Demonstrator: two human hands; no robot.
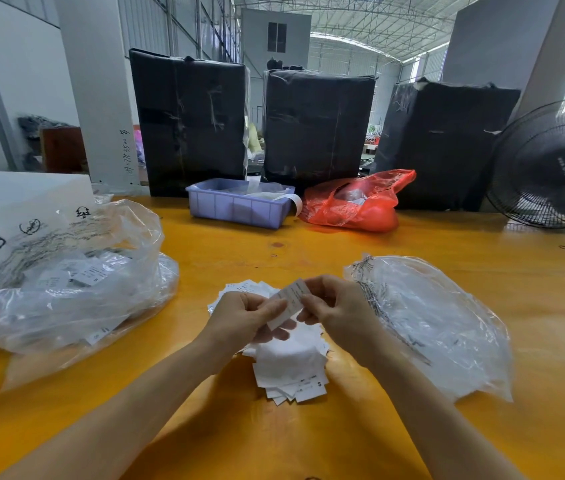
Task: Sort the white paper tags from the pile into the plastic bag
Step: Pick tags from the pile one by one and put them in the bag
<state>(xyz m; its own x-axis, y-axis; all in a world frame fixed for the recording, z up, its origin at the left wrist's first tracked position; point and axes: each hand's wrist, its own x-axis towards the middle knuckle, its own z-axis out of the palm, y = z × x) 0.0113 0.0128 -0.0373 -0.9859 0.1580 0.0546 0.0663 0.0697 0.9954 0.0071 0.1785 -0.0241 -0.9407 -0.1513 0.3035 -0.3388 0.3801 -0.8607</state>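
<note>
A pile of white paper tags (291, 368) lies on the yellow table (274, 438) in front of me. Above the pile both hands hold one white tag (289, 301) tilted in the air. My left hand (244, 317) pinches its lower left part. My right hand (334, 306) pinches its right edge. To the right lies a clear plastic bag (440, 327) with white tags inside. A larger clear plastic bag (66, 278) with printed tags inside sits to the left.
At the back of the table stand a lilac plastic bin (236, 207), a red plastic bag (357, 206) and three black wrapped boxes (315, 126). A black fan (551, 164) stands at the far right. A white box (14, 195) is at the left.
</note>
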